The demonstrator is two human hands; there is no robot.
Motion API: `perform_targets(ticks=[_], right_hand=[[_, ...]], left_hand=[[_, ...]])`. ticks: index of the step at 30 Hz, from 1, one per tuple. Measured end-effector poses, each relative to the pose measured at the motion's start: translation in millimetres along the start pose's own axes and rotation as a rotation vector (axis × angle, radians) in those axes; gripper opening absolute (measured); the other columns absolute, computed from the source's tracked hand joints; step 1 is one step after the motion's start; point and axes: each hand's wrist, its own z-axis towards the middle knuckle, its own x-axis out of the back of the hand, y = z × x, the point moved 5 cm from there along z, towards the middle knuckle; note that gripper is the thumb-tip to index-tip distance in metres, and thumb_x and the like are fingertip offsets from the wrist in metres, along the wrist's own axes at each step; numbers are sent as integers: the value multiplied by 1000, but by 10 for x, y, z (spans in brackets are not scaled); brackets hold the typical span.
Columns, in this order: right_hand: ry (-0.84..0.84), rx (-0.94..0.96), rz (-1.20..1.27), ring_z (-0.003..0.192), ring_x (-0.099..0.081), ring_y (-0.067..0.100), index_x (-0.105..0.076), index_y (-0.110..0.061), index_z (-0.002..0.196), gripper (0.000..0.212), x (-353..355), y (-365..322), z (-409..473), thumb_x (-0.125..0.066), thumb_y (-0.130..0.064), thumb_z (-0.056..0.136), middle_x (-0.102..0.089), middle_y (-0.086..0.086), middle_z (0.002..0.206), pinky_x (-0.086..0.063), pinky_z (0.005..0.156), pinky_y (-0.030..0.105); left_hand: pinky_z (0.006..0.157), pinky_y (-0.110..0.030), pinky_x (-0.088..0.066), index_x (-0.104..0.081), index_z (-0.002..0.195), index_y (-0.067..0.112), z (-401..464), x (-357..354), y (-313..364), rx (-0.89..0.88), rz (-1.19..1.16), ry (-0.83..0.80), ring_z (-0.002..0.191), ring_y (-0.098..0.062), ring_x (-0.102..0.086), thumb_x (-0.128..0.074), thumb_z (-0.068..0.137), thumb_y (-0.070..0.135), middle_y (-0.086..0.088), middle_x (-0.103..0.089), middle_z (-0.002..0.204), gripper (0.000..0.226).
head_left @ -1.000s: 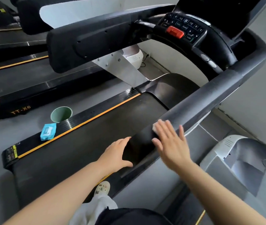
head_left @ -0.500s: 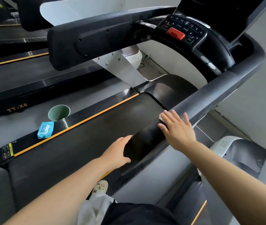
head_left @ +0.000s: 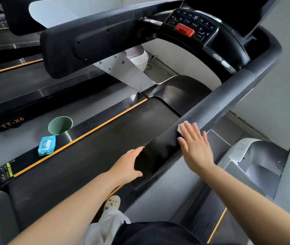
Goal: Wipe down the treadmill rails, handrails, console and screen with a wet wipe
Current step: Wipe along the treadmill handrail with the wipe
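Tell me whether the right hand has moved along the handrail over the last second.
Yes. The right hand, pressing the wet wipe flat, has slid up the handrail, away from its near end and toward the console.

The person's forearms (head_left: 66, 206) are showing bare all the way to the hands (left hand (head_left: 127, 166), right hand (head_left: 196, 149)). Lower down, they are wearing a black garment (head_left: 155, 234), whitish trousers (head_left: 103, 228) and a cream clog (head_left: 112, 203) dotted with small charms.
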Motion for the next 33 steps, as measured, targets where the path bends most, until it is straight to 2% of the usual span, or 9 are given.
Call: perform_targets(ticks=[3, 10, 14, 17, 20, 24, 26, 30, 33], right_hand=[[4, -13, 94, 146, -3, 26, -25, -16, 149, 73, -145, -154, -181, -6, -58, 93, -17, 3, 158, -1, 116, 38], [-59, 622, -216, 146, -8, 16, -22, -16, 149, 61, -531, -616, -725, -14, -51, 100, -26, -3, 154, -4, 118, 43], [39, 267, -131, 138, -34, 23, -35, -19, 142, 62, -211, -260, -288, -24, -56, 93, -40, 2, 148, -14, 111, 44], [25, -77, 99, 144, -18, 24, -33, -18, 146, 70, -11, -11, -1, -9, -56, 92, -28, 1, 154, -8, 115, 42], [41, 163, -20, 133, -40, 33, -52, -10, 133, 66, -47, -417, -116, -21, -54, 93, -48, 7, 141, -29, 108, 48], [-167, 617, -215, 136, -38, 23, -54, -18, 134, 62, -279, -788, -470, -25, -53, 92, -49, 0, 142, -13, 113, 42], [-63, 574, -242, 132, -44, 23, -56, -21, 131, 57, -155, -671, -287, -29, -51, 91, -51, 0, 139, -15, 111, 43], [-34, 47, -39, 140, -26, 22, -44, -21, 136, 50, 141, -212, 174, -18, -44, 101, -38, -3, 147, -8, 113, 39], [-43, 151, -41, 132, -37, 29, -54, -17, 126, 58, 53, -497, 85, -20, -51, 93, -50, 2, 136, -23, 110, 41]], left_hand=[[107, -33, -34, -16, 148, 31, 0, -5, -1, 2, 12, -3, 138, -19, -31, -68, 85, 15, 3, -26, 152, 84], [107, -30, -31, -14, 149, 29, 2, 20, 10, -25, 31, -13, 138, -17, -30, -68, 84, 15, 2, -27, 152, 86], [108, -31, -31, -14, 149, 29, -2, 17, 22, -17, 8, -23, 138, -16, -30, -68, 84, 13, 4, -27, 152, 86], [107, -31, -32, -15, 149, 29, -8, 10, 16, -13, 0, -17, 137, -17, -31, -67, 85, 13, 4, -27, 152, 84], [105, -30, -34, -18, 148, 28, -7, 4, 8, -16, -19, -7, 134, -17, -35, -69, 83, 14, 3, -32, 148, 84], [104, -30, -35, -18, 148, 26, 7, 2, -5, -13, -24, -7, 134, -18, -35, -70, 83, 13, 2, -32, 148, 85], [104, -31, -36, -18, 148, 28, 18, 3, -18, -16, -28, -20, 134, -18, -36, -70, 82, 12, 2, -32, 148, 86], [106, -31, -34, -16, 149, 30, 11, 4, -34, -12, -33, -22, 137, -18, -32, -68, 84, 10, 5, -27, 151, 85], [104, -29, -34, -19, 148, 29, 21, -1, -46, -18, -44, -5, 134, -18, -35, -69, 83, 11, 4, -32, 148, 84]])
